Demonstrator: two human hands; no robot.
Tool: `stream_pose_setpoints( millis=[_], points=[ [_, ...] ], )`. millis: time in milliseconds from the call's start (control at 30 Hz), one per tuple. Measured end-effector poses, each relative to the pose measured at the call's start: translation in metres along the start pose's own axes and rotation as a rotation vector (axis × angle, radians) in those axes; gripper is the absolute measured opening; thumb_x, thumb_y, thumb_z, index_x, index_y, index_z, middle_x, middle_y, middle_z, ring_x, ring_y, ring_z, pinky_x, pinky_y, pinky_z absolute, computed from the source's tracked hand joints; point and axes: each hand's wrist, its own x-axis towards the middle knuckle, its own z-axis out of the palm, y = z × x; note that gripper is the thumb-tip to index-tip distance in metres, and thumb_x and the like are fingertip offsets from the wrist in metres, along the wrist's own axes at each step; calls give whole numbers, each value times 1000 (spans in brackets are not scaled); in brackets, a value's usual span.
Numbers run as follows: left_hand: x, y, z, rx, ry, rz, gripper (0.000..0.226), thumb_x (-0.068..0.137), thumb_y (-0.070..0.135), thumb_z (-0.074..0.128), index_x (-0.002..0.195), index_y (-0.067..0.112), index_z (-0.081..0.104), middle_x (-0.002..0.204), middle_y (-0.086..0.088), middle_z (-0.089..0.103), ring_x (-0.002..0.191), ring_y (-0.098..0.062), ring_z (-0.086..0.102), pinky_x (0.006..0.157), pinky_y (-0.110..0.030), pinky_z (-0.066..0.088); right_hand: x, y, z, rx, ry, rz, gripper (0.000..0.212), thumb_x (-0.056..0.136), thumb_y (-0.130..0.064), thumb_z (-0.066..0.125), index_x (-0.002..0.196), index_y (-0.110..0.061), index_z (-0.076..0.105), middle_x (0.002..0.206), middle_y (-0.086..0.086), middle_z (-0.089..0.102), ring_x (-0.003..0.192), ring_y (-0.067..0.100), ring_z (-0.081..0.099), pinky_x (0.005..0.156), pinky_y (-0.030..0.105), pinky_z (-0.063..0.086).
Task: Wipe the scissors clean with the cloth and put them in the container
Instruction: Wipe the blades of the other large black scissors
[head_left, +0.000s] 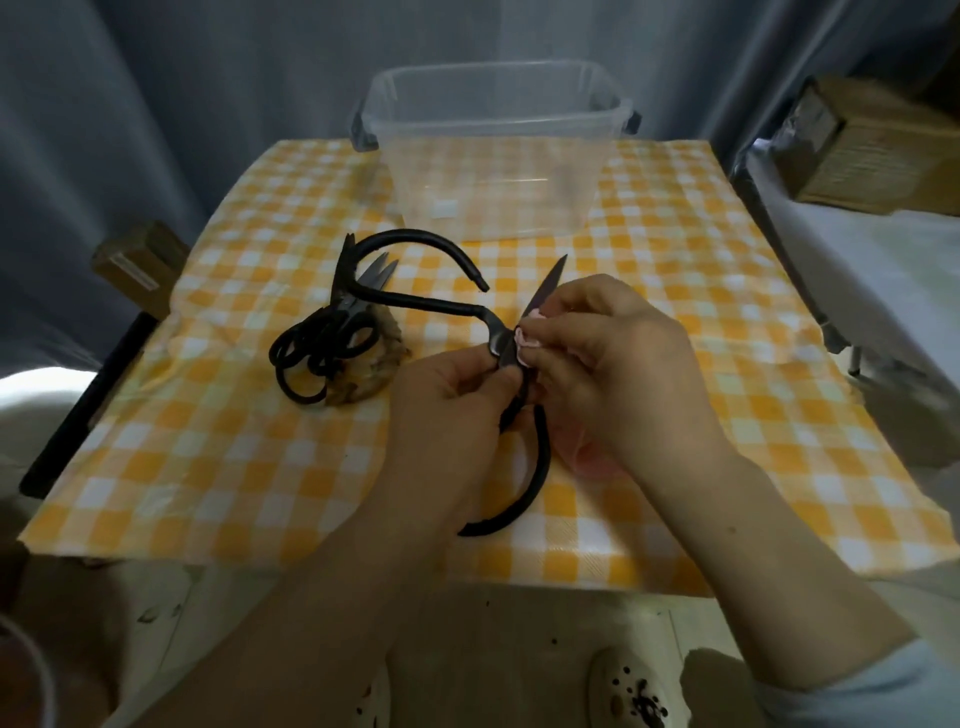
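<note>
A large pair of black scissors (537, 447) with long curved handles is held over the checked table. My left hand (457, 395) grips it near the pivot. My right hand (608, 358) pinches a pink cloth (530, 340) against the blade just above the pivot; the blade tip points up toward the container. A pile of several other black scissors (332, 332) lies on the table to the left. The clear plastic container (493, 156) stands at the far edge, with nothing but a small white label visible inside.
The table (234, 467) wears a yellow-and-white checked cover. A crumpled brownish rag (374, 374) lies under the scissor pile. Cardboard boxes stand at left (140, 265) and right (872, 150). Grey curtains hang behind.
</note>
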Motion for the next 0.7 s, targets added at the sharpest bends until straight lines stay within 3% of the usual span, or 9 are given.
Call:
stream_pose_setpoints(
  millis=[167, 333, 533, 700],
  points=[
    [-1, -2, 0, 14, 41, 33, 31, 89, -2, 57, 77, 21, 74, 73, 1, 73, 70, -10, 68, 62, -16, 51, -3, -3, 8, 8, 13, 57, 15, 80, -14, 58, 82, -15, 73, 92, -3, 64, 83, 14, 62, 57, 41, 54],
    [-2, -4, 4, -7, 55, 18, 33, 90, -2, 57, 76, 22, 74, 75, 0, 74, 77, -15, 70, 72, -24, 57, -3, -4, 9, -105, 84, -125, 11, 71, -2, 63, 76, -1, 72, 83, 11, 67, 69, 30, 64, 48, 33, 53],
    [-3, -5, 6, -17, 44, -13, 30, 90, -2, 55, 78, 19, 73, 73, 2, 73, 72, -10, 69, 65, -18, 54, -4, 0, 9, -172, 75, -127, 11, 74, -6, 62, 75, -2, 72, 82, 8, 65, 66, 27, 61, 48, 25, 47],
    [-1, -5, 6, -32, 52, -24, 26, 89, -2, 56, 80, 15, 73, 73, -1, 73, 72, -12, 69, 65, -18, 55, -5, 7, 6, -131, 8, -98, 13, 80, -9, 58, 78, -3, 70, 86, 5, 63, 71, 22, 59, 45, 33, 50]
  ],
)
